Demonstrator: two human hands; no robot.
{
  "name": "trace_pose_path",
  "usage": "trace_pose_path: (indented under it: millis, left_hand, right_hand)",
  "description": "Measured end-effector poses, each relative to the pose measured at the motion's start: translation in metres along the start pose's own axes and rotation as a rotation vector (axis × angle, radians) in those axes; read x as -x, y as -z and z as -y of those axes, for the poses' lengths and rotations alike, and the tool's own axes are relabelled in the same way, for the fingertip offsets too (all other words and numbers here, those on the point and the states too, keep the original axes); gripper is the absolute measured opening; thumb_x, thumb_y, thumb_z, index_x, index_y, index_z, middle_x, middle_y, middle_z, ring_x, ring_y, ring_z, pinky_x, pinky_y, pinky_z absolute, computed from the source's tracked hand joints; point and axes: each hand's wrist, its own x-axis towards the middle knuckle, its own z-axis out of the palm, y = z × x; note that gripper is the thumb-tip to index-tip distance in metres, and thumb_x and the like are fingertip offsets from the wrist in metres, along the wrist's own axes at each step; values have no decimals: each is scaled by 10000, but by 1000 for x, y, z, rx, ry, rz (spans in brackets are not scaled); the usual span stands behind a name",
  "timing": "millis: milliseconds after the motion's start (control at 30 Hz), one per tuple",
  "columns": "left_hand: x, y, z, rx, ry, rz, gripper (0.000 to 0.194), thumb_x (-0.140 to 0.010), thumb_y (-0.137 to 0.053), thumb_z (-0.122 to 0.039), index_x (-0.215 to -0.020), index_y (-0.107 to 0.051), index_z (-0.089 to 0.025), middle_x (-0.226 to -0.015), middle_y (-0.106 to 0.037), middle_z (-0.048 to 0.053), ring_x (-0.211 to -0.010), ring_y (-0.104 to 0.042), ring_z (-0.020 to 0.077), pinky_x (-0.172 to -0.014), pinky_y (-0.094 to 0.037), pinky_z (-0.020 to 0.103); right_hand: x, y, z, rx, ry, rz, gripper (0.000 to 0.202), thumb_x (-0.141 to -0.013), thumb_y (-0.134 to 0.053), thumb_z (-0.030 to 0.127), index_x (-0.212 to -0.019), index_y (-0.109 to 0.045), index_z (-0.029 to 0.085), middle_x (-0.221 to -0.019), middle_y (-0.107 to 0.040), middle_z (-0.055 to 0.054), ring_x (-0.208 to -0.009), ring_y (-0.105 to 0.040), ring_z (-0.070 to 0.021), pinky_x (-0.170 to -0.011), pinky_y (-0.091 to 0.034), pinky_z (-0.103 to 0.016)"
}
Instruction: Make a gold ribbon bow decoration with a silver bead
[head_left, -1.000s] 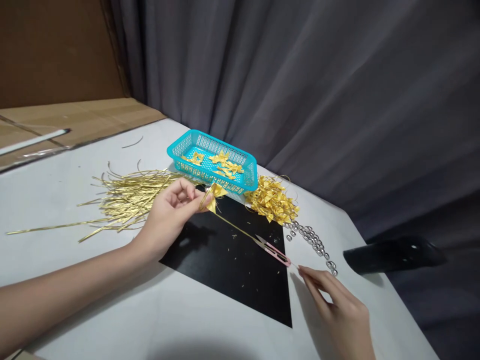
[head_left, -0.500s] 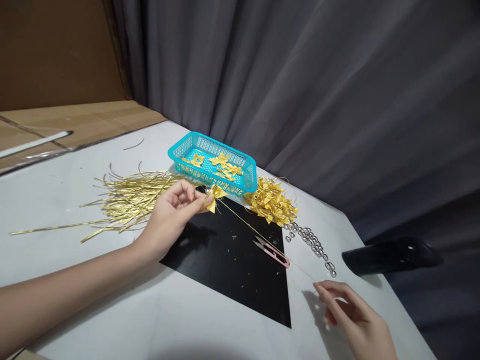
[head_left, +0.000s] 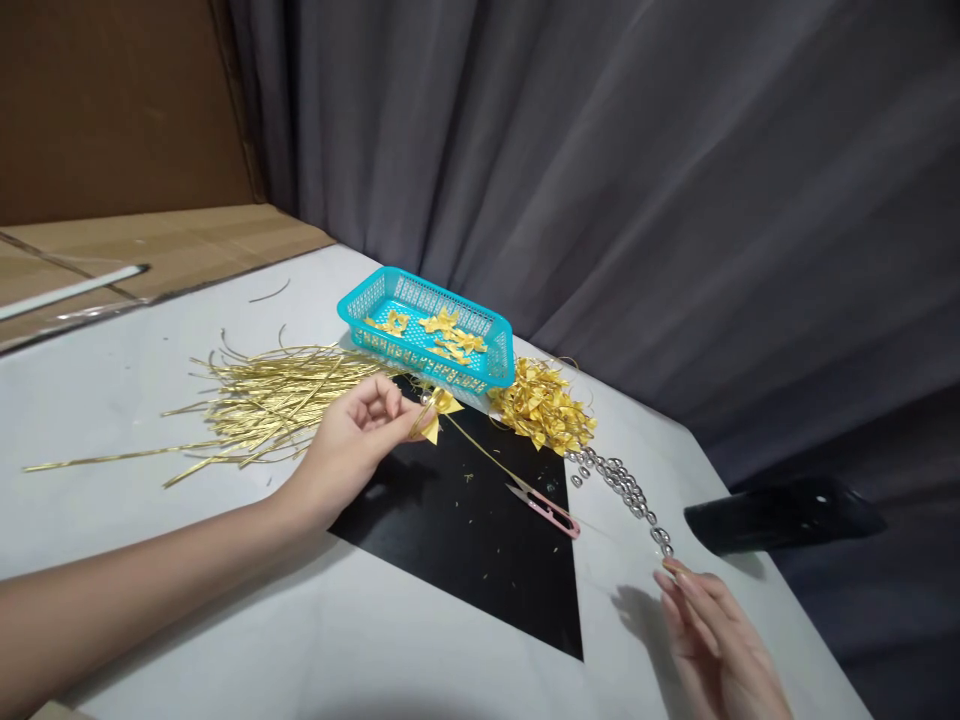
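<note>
Pinching a small gold bow (head_left: pixel 439 408) between thumb and fingers, the left hand (head_left: pixel 358 440) holds it over the black mat (head_left: pixel 465 540), its thin tail running down-right toward the pink snips (head_left: pixel 546 505). The right hand (head_left: pixel 712 640), fingers loosely spread and empty, lies nearest the silver beads (head_left: pixel 622 487); no writing is legible

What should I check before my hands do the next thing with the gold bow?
1. Left hand pinches the gold bow: ok.
2. Bow's long tail lies free over the black mat: ok.
3. Right hand empty, by the silver beads: ok.
4. Pink snips within reach on the mat: ok.
5. Snips' blades closed: cannot tell.
6. Blue basket has room: ok.
</note>
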Motion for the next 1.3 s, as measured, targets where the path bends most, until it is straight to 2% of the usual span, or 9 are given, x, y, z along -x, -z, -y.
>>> trace_pose_path:
  millis: [167, 467, 533, 700, 800, 900, 967, 1067, 1300]
  left_hand:
    - [0, 0, 0, -34, 5, -8, 370, -709, -773, -238, -630, -414, -192, -597, -563, -68, -622, -598, 82, -607, -489, 161]
    - [8, -3, 5, -117, -33, 83, 361, -720, -752, -237, -629, -405, -196, -682, -668, -30, -649, -629, 99, -642, -491, 189]
    - [8, -4, 7, -103, 16, 107, 367, -711, -762, -237, -638, -405, -197, -665, -657, -38, -644, -628, 97, -639, -492, 184]
    - [8, -4, 16, -46, 229, 210, 363, -717, -767, -264, -677, -413, -195, -651, -638, -57, -616, -622, 82, -636, -508, 178]
    - [7, -4, 20, -46, 277, 221, 369, -713, -768, -267, -672, -409, -192, -627, -614, -66, -593, -608, 74, -622, -504, 171]
    - [6, -4, 22, -55, 284, 222, 368, -696, -773, -267, -667, -414, -191, -611, -589, -72, -570, -597, 75, -597, -498, 171]
    - [5, -4, 22, -60, 284, 228, 368, -685, -776, -272, -667, -417, -192, -612, -581, -73, -567, -596, 79, -589, -494, 173]
    - [5, -4, 23, -63, 289, 226, 377, -672, -778, -281, -662, -412, -193, -612, -578, -71, -565, -598, 82, -585, -489, 177]
    - [4, -3, 24, -60, 294, 231, 365, -674, -775, -259, -662, -418, -189, -615, -567, -73, -569, -590, 81, -583, -484, 178]
  right_hand:
    - [5, -8, 4, -36, 9, 35, 199, -779, -765, 384, -860, -728, 206, -1088, -719, -45, -1137, -615, -228, -910, -544, -210]
    - [-16, -16, 11, 99, 85, -26, 376, -549, -914, 359, -816, -728, 169, -909, -763, -60, -920, -711, -206, -795, -575, -151]
    - [-12, -30, 19, 266, 164, 91, 356, -592, -885, 390, -817, -729, 163, -915, -758, -90, -888, -717, -240, -756, -601, -205]
    - [15, -81, 30, 666, 331, 723, 184, -888, -619, 344, -915, -738, 207, -895, -739, -81, -797, -712, -244, -742, -599, -335]
    - [26, -105, 27, 796, 559, 934, 293, -950, -473, 190, -1149, -676, 266, -1191, -662, -81, -1104, -617, -253, -950, -512, -402]
    - [30, -120, 23, 876, 672, 1014, 498, -953, -400, 120, -1390, -467, 351, -1475, -402, -46, -1274, -478, -247, -1048, -421, -432]
    - [30, -127, 19, 837, 642, 1019, 581, -938, -426, 120, -1451, -341, 380, -1501, -340, -63, -1094, -617, -218, -1000, -471, -416]
    - [31, -134, 11, 655, 460, 973, 577, -895, -529, 164, -1405, -332, 348, -1369, -462, -94, -786, -693, -152, -835, -571, -359]
    - [33, -140, -8, 265, 86, 794, 524, -729, -803, 264, -1061, -397, 269, -812, -574, 57, -660, -633, -125, -658, -526, -245]
